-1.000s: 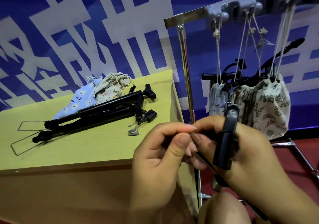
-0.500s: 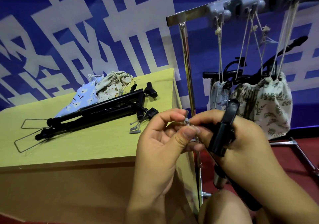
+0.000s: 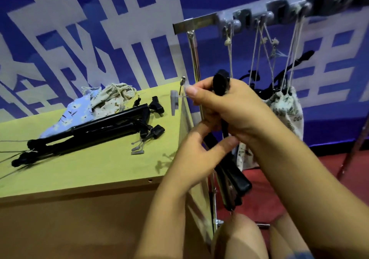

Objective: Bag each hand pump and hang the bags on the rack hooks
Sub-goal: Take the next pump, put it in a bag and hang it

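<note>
Pump [image 3: 229, 171] number whatever is up in both hands right now, held over the gap between the worktop [image 3: 83, 169] and the rack [image 3: 199, 24]. Right hand [image 3: 235, 107] is wrapped around the upper part, near the black handle end poking out above the knuckles, and its fingers [image 3: 191, 92] are also pinching a little grey needle/adapter piece [image 3: 175, 101] that sticks out to the left. Left hand [image 3: 197, 151] has its fingers curled round the barrel lower down, thumb pressed across it. Bottom end of the pump hangs down near the knees.

Two more pumps [image 3: 83, 133] are lying side by side on the worktop, with loose grey adapter bits [image 3: 137, 149] just beside them and a pile of empty drawstring bags [image 3: 93, 107] behind. Few bags already hang off the rack hooks [image 3: 235, 22] by their strings.

What could go wrong imo: that adapter is tiny and only pinched at one end, so any regrip to reach for a bag could flick it onto the floor. Also no bag is in hand yet, so one hand has to let go, and a long pump held by one end over open air will want to swing or slip. Frame is a bit motion blurred so I can't tell if the adapter is tethered to the pump or free
</note>
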